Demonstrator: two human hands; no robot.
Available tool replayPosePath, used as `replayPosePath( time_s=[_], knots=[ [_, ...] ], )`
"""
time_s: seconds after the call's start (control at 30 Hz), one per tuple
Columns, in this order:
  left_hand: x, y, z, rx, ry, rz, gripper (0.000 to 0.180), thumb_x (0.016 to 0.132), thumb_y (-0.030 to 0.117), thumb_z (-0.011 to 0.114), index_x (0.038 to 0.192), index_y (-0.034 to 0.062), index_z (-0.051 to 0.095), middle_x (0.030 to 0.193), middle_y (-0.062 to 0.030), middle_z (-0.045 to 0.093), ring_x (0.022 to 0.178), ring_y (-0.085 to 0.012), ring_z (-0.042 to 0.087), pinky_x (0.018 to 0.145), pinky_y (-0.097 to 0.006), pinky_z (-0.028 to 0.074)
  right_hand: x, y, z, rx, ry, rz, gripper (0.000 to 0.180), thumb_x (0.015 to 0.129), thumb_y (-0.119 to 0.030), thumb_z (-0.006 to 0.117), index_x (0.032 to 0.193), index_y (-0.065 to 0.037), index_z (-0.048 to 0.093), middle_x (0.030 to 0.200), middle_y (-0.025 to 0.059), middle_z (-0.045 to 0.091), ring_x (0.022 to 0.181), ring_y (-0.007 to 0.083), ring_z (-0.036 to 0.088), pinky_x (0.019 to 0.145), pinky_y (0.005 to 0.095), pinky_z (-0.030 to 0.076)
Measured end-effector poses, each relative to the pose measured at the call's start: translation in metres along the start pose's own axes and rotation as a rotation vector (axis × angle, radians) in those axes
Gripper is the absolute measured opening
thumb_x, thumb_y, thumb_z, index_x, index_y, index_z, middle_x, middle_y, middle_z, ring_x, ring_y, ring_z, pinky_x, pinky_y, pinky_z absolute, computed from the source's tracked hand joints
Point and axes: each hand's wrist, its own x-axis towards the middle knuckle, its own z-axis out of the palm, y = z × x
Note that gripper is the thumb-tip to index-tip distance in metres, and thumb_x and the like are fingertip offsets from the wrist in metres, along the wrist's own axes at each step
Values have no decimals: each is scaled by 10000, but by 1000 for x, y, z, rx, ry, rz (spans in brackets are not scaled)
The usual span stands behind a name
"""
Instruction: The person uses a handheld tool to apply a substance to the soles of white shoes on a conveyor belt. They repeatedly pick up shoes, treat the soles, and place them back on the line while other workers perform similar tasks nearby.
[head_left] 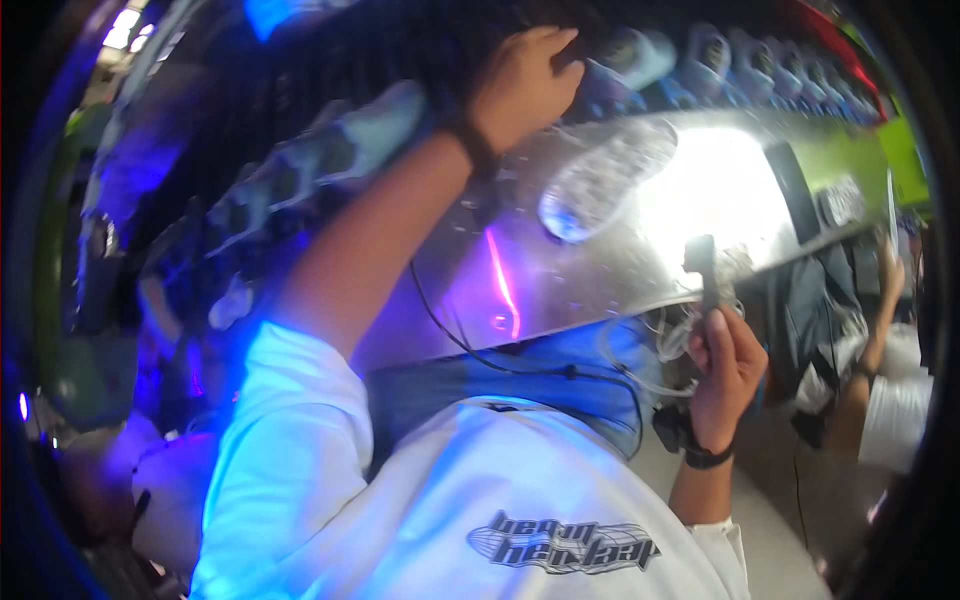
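My left hand (525,85) stretches over the far side of the metal bench, close to a light shoe upper (650,60). Its thumb and forefinger are apart, and nothing shows between them. Just below it on the bench lies a pale, speckled shoe sole (610,180), tilted diagonally. At the near right edge my right hand (728,375) is closed around the handle of a small dark brush (702,258), its head pointing away from me. Blur hides the brush's finer detail.
Rows of shoe uppers on lasts (755,65) run along the far side. A bright lamp glare covers the metal bench (580,290) at right. A dark cable (460,335) crosses near my lap. Other people work at the left and right, including a forearm (880,310).
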Motion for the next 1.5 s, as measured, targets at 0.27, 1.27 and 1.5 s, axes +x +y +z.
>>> replayPosePath(
  time_s=[0.27, 1.27, 1.5],
  knots=[
    [-137, -107, -245, 452, 25, -621, 660, 826, 260, 836, 1430, 67, 655, 1347, -220, 709, 1282, -340, 670, 1090, -431, 513, -21, -21, 26, 29, -148, -39, 239, 1067, -164, 612, 1071, 38, 739, 758, -25, 607, 595, 8, 408, 534, 204, 240],
    [-252, 54, -322, -905, 483, -785, 643, 885, 223, 858, 1422, 49, 551, 1295, -70, 654, 1168, -187, 655, 1023, -373, 541, -71, -72, 111, -114, -477, -142, 270, 1030, -186, 648, 1040, 68, 737, 710, -17, 575, 601, 45, 444, 542, 226, 293],
    [-276, 95, -255, -68, 327, -576, 883, 660, 280, 1012, 1381, 28, 570, 1245, -146, 690, 1136, -277, 691, 993, -431, 561, -56, -57, 127, -249, -572, -119, 261, 992, -166, 738, 1007, 94, 737, 740, -8, 641, 693, 62, 546, 617, 256, 428]
  ],
)
